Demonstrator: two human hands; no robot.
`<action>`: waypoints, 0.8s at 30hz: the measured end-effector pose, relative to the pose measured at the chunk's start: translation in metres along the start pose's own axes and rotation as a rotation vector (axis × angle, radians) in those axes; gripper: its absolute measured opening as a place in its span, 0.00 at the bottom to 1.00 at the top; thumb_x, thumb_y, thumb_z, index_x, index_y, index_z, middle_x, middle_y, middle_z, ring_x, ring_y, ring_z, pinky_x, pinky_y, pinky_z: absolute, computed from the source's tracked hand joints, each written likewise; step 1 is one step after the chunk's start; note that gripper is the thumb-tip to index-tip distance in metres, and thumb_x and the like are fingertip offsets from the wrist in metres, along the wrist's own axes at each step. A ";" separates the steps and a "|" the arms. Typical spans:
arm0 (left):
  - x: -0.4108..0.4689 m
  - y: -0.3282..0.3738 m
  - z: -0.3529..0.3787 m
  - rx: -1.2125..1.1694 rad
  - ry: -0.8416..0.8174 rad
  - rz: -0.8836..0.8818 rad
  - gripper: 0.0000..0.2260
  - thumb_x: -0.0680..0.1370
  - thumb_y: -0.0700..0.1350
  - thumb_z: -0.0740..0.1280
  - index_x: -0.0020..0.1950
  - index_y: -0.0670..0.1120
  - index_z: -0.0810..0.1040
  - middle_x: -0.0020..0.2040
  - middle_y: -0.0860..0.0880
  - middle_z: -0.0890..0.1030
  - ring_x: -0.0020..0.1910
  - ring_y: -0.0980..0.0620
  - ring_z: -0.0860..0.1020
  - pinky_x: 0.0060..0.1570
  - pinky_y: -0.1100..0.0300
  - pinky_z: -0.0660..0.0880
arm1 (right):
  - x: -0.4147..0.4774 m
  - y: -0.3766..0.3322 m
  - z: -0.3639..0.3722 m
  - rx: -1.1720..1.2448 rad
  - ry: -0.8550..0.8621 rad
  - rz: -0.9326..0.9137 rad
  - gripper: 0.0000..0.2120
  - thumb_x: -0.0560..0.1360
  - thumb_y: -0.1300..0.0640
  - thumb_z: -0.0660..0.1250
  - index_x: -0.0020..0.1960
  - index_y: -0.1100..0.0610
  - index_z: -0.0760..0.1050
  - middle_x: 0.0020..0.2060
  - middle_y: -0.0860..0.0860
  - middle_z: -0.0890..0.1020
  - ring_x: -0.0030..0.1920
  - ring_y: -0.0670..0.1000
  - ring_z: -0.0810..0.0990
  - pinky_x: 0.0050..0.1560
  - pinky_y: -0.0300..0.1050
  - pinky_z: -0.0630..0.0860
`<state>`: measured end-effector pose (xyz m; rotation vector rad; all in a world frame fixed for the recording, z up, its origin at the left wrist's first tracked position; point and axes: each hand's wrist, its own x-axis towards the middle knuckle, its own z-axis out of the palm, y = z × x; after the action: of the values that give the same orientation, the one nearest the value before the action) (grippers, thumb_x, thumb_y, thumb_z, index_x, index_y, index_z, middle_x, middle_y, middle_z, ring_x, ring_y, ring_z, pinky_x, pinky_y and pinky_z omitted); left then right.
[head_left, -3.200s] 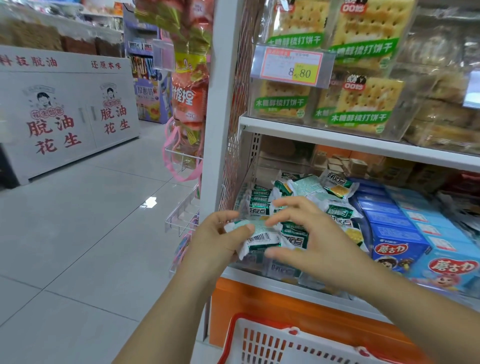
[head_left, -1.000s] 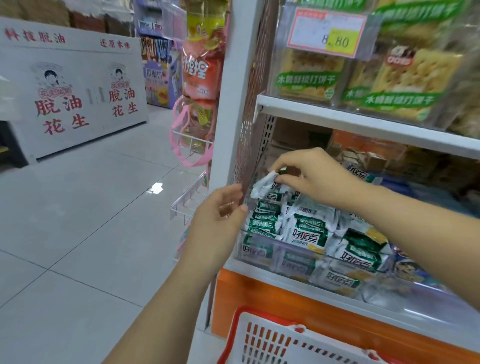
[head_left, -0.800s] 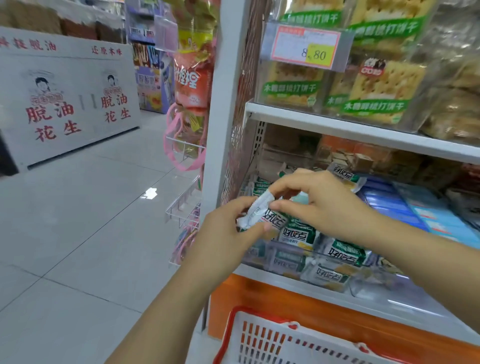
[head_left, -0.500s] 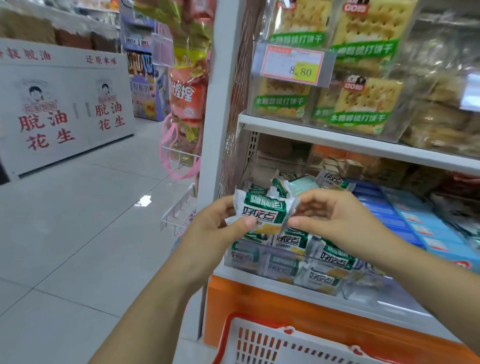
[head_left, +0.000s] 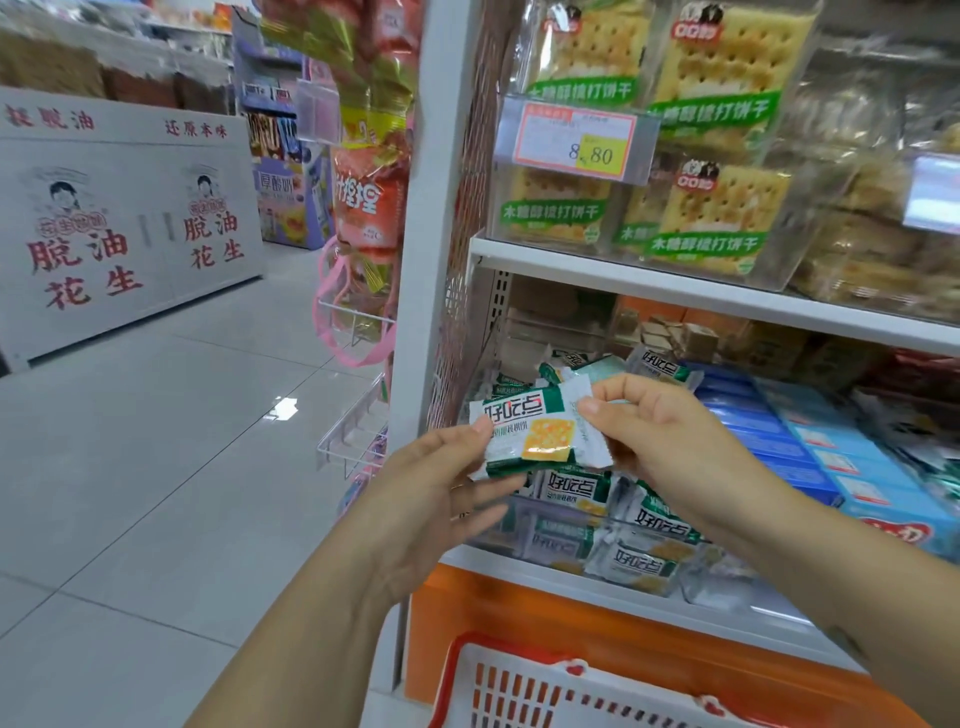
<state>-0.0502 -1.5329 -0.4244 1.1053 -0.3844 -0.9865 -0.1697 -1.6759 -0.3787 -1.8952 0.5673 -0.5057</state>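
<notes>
at a shop's snack shelf (head_left: 519, 571), a person holds a green-and-white biscuit packet (head_left: 524, 436) up in front of the clear bin (head_left: 550, 540) of like packets, above a red-and-white basket (head_left: 519, 686). the slick wrapper is held only by its ends, so a loosened pinch could let it slip to the floor (head_left: 156, 467) beside the basket, or back among the others. the left hand (head_left: 431, 499) pinches the packet's left edge, thumb on top, fingers curled beneath; the right hand (head_left: 665, 431) pinches the crimped right end between thumb and fingertips.
</notes>
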 end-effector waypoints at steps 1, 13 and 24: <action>0.000 0.000 -0.001 -0.019 0.011 -0.025 0.20 0.68 0.50 0.70 0.57 0.43 0.77 0.53 0.46 0.84 0.45 0.50 0.84 0.51 0.53 0.78 | 0.001 0.001 0.000 0.026 0.000 0.030 0.06 0.78 0.58 0.63 0.45 0.58 0.75 0.45 0.68 0.80 0.39 0.53 0.75 0.36 0.37 0.77; 0.002 0.001 -0.003 -0.002 0.033 -0.064 0.06 0.71 0.47 0.70 0.45 0.45 0.79 0.36 0.51 0.81 0.26 0.60 0.73 0.32 0.67 0.74 | 0.012 0.012 -0.011 -0.014 -0.039 0.111 0.05 0.78 0.59 0.65 0.43 0.58 0.75 0.34 0.57 0.77 0.36 0.53 0.73 0.36 0.39 0.76; -0.004 0.001 0.005 0.253 0.156 0.271 0.13 0.71 0.55 0.68 0.43 0.45 0.81 0.44 0.51 0.86 0.50 0.48 0.83 0.54 0.55 0.79 | -0.003 0.001 -0.004 0.025 -0.046 0.018 0.14 0.70 0.44 0.65 0.41 0.56 0.77 0.37 0.48 0.83 0.35 0.49 0.83 0.41 0.35 0.74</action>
<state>-0.0550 -1.5320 -0.4203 1.3094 -0.5267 -0.6193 -0.1742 -1.6771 -0.3781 -1.8717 0.5453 -0.4544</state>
